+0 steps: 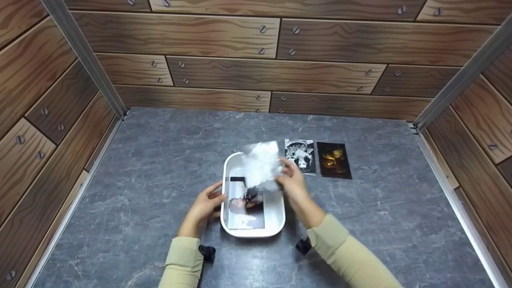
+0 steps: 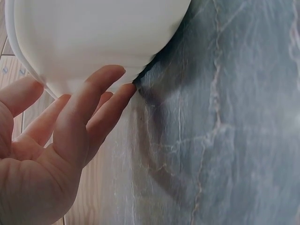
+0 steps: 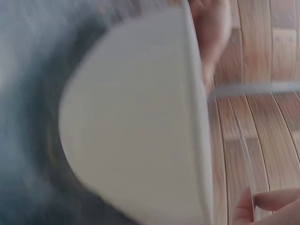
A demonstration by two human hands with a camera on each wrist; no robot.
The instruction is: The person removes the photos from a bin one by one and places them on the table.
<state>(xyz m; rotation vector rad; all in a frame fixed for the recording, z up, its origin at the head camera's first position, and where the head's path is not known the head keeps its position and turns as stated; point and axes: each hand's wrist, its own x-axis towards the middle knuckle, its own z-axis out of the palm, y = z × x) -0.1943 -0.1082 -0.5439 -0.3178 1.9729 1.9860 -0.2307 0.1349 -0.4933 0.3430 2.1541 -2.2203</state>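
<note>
A white plastic tub (image 1: 273,230) with rounded corners stands in front of me. My left hand (image 1: 206,204) holds its left side, thumb at the rim and fingers against the outer wall, as the left wrist view shows of the tub (image 2: 103,42). Over the tub's far right part, my right hand (image 1: 294,180) pinches a shiny photo card (image 1: 262,164) by its right edge. Glare and blur hide its picture. In the right wrist view the card (image 3: 244,145) appears as a thin edge between thumb and finger. Another photo card (image 1: 246,212), showing a person, lies inside the tub.
Right of the tub, a black-and-white photo card (image 1: 300,156) and a dark card with a golden picture (image 1: 334,160) lie side by side on the grey marbled table (image 1: 160,160). Wood-patterned panels (image 1: 224,74) surround the table on three sides.
</note>
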